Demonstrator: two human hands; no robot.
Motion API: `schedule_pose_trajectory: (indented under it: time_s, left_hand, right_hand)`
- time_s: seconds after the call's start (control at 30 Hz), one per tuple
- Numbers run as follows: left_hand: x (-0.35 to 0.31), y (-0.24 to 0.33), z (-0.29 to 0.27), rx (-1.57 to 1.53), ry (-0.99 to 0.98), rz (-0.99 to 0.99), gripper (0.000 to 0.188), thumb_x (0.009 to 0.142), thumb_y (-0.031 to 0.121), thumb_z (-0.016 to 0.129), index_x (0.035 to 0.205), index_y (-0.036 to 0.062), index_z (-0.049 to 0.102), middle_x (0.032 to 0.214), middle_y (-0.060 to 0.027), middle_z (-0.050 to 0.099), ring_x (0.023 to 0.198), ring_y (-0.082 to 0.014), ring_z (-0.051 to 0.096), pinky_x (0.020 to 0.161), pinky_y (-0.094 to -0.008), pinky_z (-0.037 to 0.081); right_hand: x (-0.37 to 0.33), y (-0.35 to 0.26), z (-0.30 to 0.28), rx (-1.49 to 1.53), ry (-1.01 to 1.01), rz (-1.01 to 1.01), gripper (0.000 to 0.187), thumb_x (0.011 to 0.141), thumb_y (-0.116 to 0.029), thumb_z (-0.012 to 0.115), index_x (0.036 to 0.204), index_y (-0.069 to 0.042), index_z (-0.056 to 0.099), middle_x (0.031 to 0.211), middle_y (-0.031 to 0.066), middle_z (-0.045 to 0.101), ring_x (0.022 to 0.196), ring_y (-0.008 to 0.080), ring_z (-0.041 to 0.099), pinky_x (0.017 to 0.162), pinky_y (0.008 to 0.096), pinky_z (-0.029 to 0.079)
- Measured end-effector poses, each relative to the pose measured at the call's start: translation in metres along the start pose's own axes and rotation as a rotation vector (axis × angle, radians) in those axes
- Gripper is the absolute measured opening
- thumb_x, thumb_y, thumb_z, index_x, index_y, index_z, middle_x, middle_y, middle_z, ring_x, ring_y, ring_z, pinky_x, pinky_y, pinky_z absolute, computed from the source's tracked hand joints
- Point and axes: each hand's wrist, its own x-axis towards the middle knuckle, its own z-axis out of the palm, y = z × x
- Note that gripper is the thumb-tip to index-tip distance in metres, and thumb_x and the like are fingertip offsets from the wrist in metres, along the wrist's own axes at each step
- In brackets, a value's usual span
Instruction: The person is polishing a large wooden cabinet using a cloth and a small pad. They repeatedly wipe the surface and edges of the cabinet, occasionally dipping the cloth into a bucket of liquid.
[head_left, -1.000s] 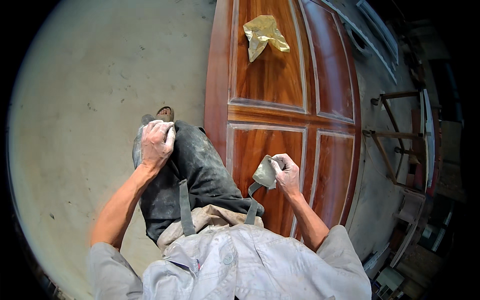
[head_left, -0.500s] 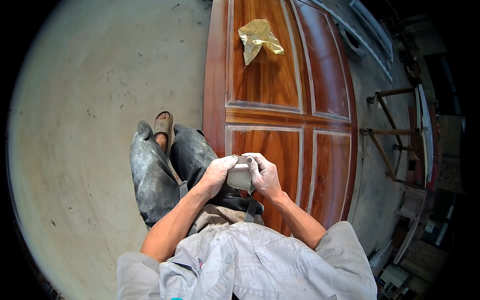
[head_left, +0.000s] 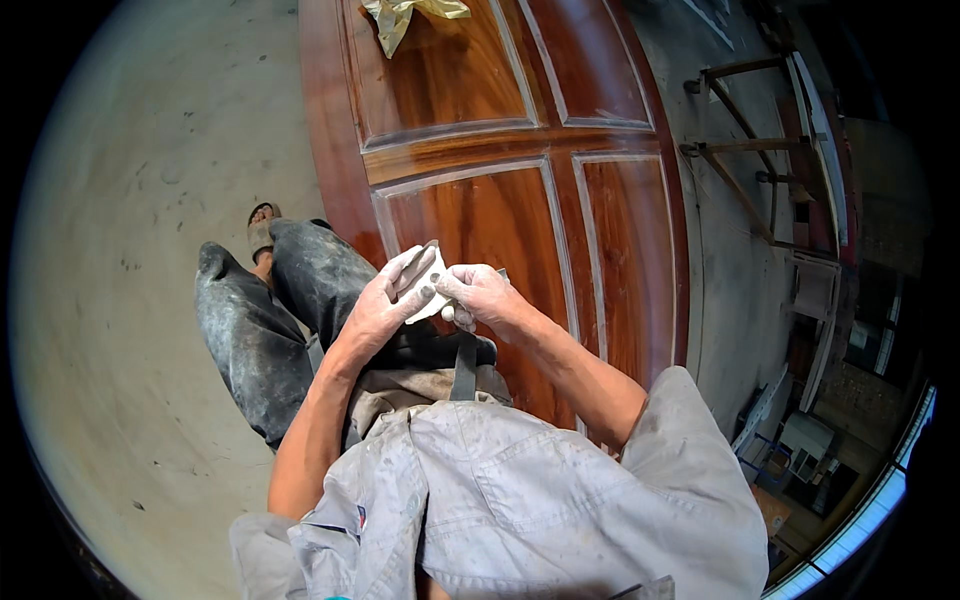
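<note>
Both hands hold a small pale piece of sandpaper (head_left: pixel 431 268), bent between the fingers in front of my lap. My left hand (head_left: pixel 378 305) grips its left side, thumb pressing on the face. On the right edge, my right hand (head_left: pixel 484 295) pinches it with thumb and curled fingers. White dust coats the fingers of both hands. Beneath and beyond them lies a glossy reddish-brown panelled wooden door (head_left: pixel 480 215), with whitish dusty mouldings round its panels. The sandpaper is held above the door's near left part, not touching its surface as far as I can see.
A crumpled yellowish sheet (head_left: pixel 398 22) lies on the door's far panel, cut by the picture's top edge. My dusty dark trouser legs (head_left: pixel 245 330) are left of the door on the concrete floor (head_left: pixel 130 300). A wheeled frame (head_left: pixel 750 146) stands at the right.
My hands have shifted left and turned the sandpaper from a level, folded hold to a slanted one. The view has moved, so the door and yellowish sheet appear farther left and higher.
</note>
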Motion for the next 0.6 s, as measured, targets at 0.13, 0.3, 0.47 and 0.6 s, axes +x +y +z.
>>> schedule_pose_trajectory:
  time_s: [0.13,0.3,0.47,0.6]
  left_hand:
    - [-0.004,0.004,0.022,1.224,0.010,0.313,0.105,0.079,0.015,0.087,0.165,0.0019,0.028,0.163,-0.0218,0.044,0.152,-0.0371,0.041,0.125,-0.0434,0.035]
    - [0.009,-0.022,0.002,1.175,0.442,0.502,0.053,0.089,-0.004,0.062,0.142,-0.0011,0.063,0.134,-0.0247,0.068,0.132,-0.0423,0.061,0.112,-0.0466,0.048]
    - [0.006,-0.030,-0.015,0.980,0.359,0.477,0.074,0.080,-0.016,0.041,0.153,-0.0062,0.048,0.146,-0.0286,0.059,0.138,-0.0425,0.055,0.121,-0.0441,0.040]
    - [0.006,-0.027,-0.016,1.034,0.364,0.518,0.080,0.074,-0.018,0.044,0.153,-0.0079,0.048,0.150,-0.0286,0.055,0.142,-0.0431,0.051,0.124,-0.0448,0.037]
  right_hand:
    - [0.001,0.001,0.006,-0.095,0.063,-0.094,0.036,0.108,-0.033,0.059,0.091,-0.003,0.069,0.072,0.0036,0.068,0.059,0.0108,0.058,0.053,0.0288,0.045]
    - [-0.003,0.037,-0.031,-0.662,0.635,-0.414,0.020,0.100,-0.014,0.064,0.115,-0.002,0.067,0.099,0.0164,0.070,0.090,0.0299,0.067,0.085,0.0414,0.054]
    - [-0.011,0.103,-0.077,-1.150,0.623,-0.563,0.054,0.089,-0.006,0.071,0.142,-0.006,0.059,0.136,0.0178,0.058,0.124,0.0394,0.055,0.105,0.0504,0.048]
    - [0.003,0.103,-0.083,-1.268,0.582,-0.680,0.020,0.090,-0.012,0.075,0.109,-0.007,0.070,0.124,0.0146,0.066,0.116,0.0359,0.062,0.097,0.0468,0.051]
